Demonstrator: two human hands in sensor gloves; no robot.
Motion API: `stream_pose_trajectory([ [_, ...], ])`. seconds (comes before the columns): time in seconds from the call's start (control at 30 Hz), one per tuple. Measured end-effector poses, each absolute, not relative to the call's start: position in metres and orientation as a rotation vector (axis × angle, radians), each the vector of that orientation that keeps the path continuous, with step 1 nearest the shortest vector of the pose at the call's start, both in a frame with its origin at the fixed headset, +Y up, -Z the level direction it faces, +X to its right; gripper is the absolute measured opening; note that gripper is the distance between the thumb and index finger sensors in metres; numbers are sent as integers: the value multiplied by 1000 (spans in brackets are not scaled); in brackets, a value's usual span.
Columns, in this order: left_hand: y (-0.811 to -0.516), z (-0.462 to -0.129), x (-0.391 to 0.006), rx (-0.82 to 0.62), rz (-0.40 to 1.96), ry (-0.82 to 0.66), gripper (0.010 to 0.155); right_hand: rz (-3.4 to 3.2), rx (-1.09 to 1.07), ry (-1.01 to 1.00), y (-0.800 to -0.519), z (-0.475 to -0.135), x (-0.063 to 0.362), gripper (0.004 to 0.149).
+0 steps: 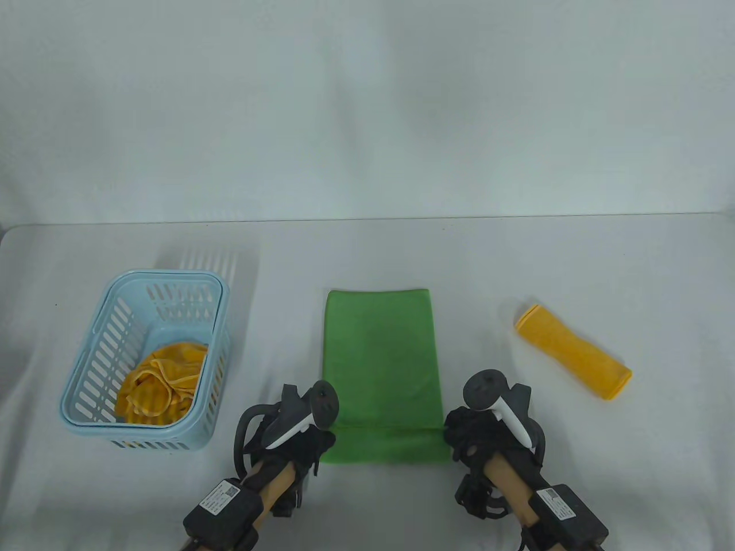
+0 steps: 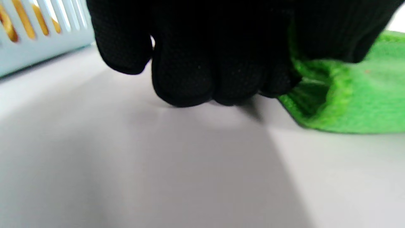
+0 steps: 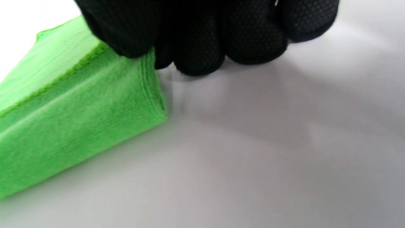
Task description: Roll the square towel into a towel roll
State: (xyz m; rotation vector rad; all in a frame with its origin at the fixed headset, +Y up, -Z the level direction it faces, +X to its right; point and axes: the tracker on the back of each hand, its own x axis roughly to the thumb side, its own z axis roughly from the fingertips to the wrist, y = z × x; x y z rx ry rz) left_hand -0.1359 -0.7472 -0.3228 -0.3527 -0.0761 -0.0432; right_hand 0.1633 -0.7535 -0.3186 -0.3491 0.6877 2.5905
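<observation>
A light blue plastic basket (image 1: 86,367) with slotted walls stands on the white table (image 1: 367,258) toward its left edge, about midway between the far and near edges. Inside it a crumpled yellow cloth (image 1: 158,384) lies bunched against the near end of the basket floor. In the left wrist view a part of the basket's slotted wall (image 2: 31,41) shows at the upper left corner, with yellow visible through the slots. Toward the right edge of the table a rolled yellow towel (image 1: 574,351) lies on its side, set at a slant, one end toward the far edge and the other toward the right edge. A pale wall (image 1: 367,103) rises behind the table's far edge.
</observation>
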Motion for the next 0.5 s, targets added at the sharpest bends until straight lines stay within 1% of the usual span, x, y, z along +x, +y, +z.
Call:
stream_pose_trajectory([
  [0.2,-748,-323,-140,-349,-53,-55,44,2628,-347,666,-753,-319,163,43],
  [0.37,-745,-326,-148,-333,-26,-22,50,2577,-366,628,-748,-318,169,52],
  [0.5,-741,-326,-155,-321,12,-11,57,2612,-338,561,-739,-315,168,57],
])
